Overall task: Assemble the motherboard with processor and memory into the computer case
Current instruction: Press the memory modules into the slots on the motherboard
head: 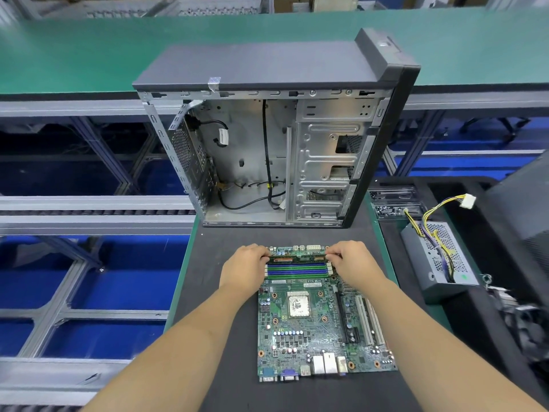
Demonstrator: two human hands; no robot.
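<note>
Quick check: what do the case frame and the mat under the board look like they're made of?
Computer case frame: bare sheet metal, likely steel; grey, dully reflective, with stamped ribs and punched holes. Mat: dark, matte, no glare, probably rubber or foam, though the picture can't settle which.

A green printed-circuit motherboard (320,319) lies flat on the dark grey work mat (225,367), its port row toward the near edge. At the board's far edge, the left hand (246,270) and right hand (355,263) each pinch one end of a green memory stick (298,258) beside the blue and green memory slots (298,270). A square silver processor (298,305) sits mid-board. An open grey metal computer case (276,156) stands at the mat's far edge.
</note>
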